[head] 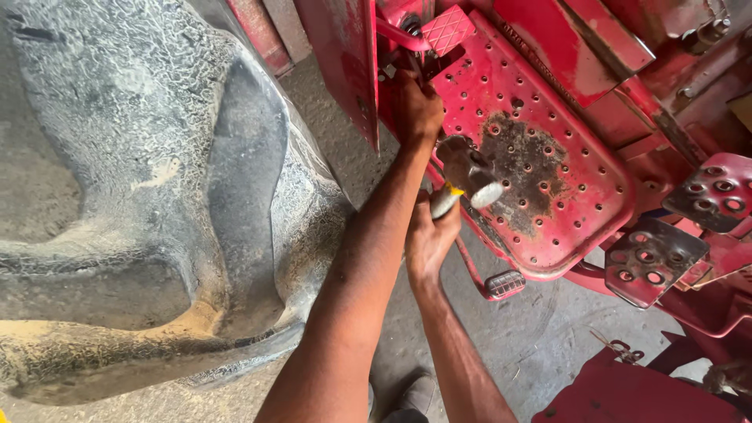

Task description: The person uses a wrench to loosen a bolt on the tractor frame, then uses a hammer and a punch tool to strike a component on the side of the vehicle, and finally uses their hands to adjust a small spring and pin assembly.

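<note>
My right hand (429,239) grips the yellow-and-white handle of a hammer (464,168). Its blurred steel head hangs over the rusty patch of a red perforated footplate (564,102). My left hand (419,106) reaches further up, past the right one. Its fingers are closed around a small dark metal piece at the footplate's left edge, just below a red cross-hatched pedal pad (448,30). What exactly the left hand holds is hidden by the fingers. A red sheet-metal panel (345,63) hangs right beside that hand.
A huge dusty tractor tyre (157,196) fills the left side. Two perforated foot pedals (654,258) (717,192) stand at the right, and a small ribbed pedal (505,283) sits below the footplate. Below are a concrete floor (540,337), my shoe (415,395) and a red part (627,392).
</note>
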